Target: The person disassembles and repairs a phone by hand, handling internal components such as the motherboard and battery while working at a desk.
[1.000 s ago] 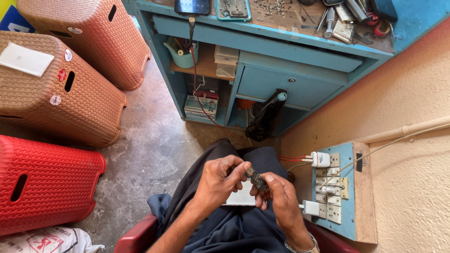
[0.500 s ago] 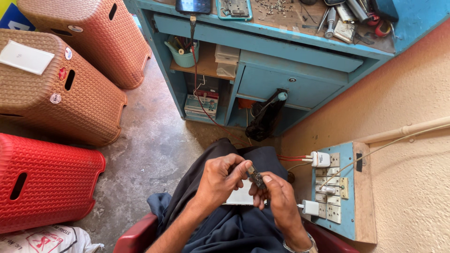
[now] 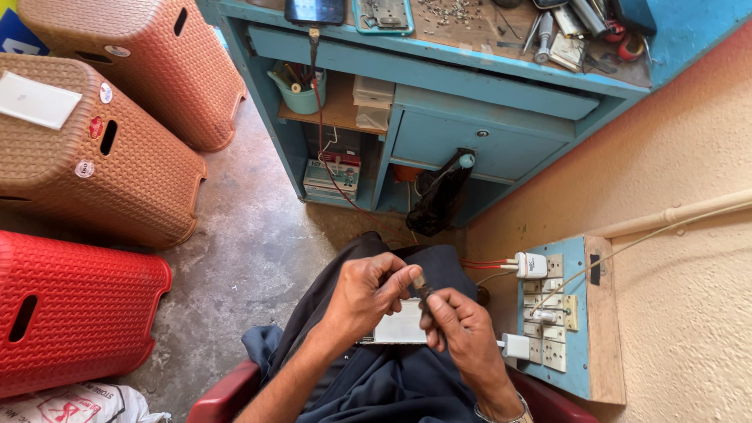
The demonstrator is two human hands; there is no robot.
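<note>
Over the lap, near the bottom middle of the view, a small dark part (image 3: 423, 288) is pinched between both hands, too small to tell its kind. From the left, the left hand (image 3: 368, 291) curls in with its fingertips closed on the part's upper end, wrist bent and forearm running down toward the near left. Just right of it, the right hand (image 3: 458, 329) closes thumb and fingers around the part's lower end, its wrist wearing a metal bracelet (image 3: 501, 411). Beneath the two hands a flat white device (image 3: 399, 325) lies on the dark trousers. To the right, one blue switchboard (image 3: 564, 313) on the wall carries two white plugs. At the far side stands one blue workbench (image 3: 470, 63) with a phone (image 3: 315, 11) on top. On the left floor stand three woven plastic stools: two brown stools (image 3: 117, 157) and one red stool (image 3: 70, 313).
</note>
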